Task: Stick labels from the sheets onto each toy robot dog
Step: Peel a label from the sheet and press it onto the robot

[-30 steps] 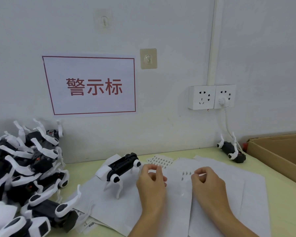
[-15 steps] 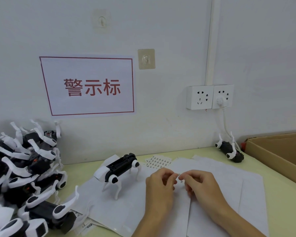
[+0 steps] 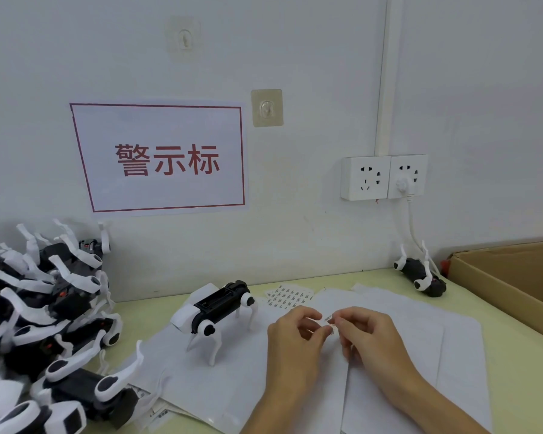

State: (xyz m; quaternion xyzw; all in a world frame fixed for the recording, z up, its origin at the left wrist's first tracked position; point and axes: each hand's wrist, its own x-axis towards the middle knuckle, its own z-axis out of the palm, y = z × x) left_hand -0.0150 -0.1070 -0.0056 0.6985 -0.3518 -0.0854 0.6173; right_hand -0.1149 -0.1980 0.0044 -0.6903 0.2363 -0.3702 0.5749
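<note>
- My left hand [image 3: 295, 336] and my right hand [image 3: 362, 335] meet fingertip to fingertip above the white sheets [image 3: 398, 349], and between them I pinch one small label [image 3: 329, 321]. Both grips are closed on it; which hand bears most of it I cannot tell, since the label is tiny and partly hidden by my fingers.
- The label looks free of its backing, so I judge the peel is done or nearly so and the sticking comes next.
- The standing toy robot dog [image 3: 215, 311] is at about 9 o'clock from the label, near my left hand and apart from it. My left hand is the nearer one.
- The dog's long axis runs from 8 o'clock, where its white head points, up to 2 o'clock at its black rear, so its flank is turned toward my hands. I would carry the label leftward and let the left hand steady the body.
- More printed labels [image 3: 290, 297] lie at 11 o'clock from my hands, flat on the table [image 3: 514, 364].
- A heap of other dogs [image 3: 44, 308] fills the far 9 o'clock side; one lone dog [image 3: 420, 275] lies on its back at 2 o'clock, just beside the cardboard box [image 3: 514, 277].
</note>
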